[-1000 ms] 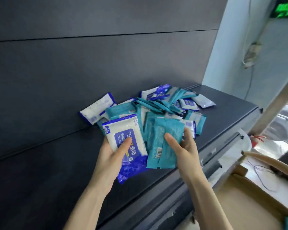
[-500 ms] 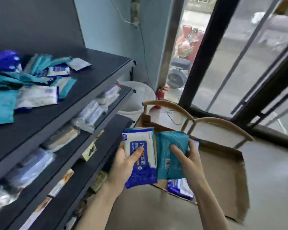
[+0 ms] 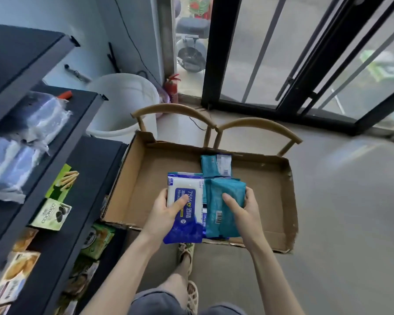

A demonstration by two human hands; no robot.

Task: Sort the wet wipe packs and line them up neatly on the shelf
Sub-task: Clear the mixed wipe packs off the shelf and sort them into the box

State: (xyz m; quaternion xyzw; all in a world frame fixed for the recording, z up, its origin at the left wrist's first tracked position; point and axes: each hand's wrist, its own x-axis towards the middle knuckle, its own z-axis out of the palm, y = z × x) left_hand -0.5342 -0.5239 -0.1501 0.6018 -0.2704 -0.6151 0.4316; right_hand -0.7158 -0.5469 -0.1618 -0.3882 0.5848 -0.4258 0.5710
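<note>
My left hand grips a white and blue alcohol wipe pack, thumb across its front. My right hand holds a teal wipe pack with a barcode, thumb on top. Both packs hang side by side over a shallow cardboard tray. Another teal pack lies in the tray just beyond them, and more blue packs show beneath the ones I hold. The dark shelf unit stands at my left; the pile of wipe packs is out of view.
The tray rests on two wooden chairs. A white bucket and a red fire extinguisher stand behind. Snack boxes and wrapped goods fill the lower shelves. Black-framed glass doors are at the right. My sandalled foot is below.
I have turned away from the shelf's pile of packs to the right and down. Both hands carried their packs from the shelf to just above the cardboard tray.
</note>
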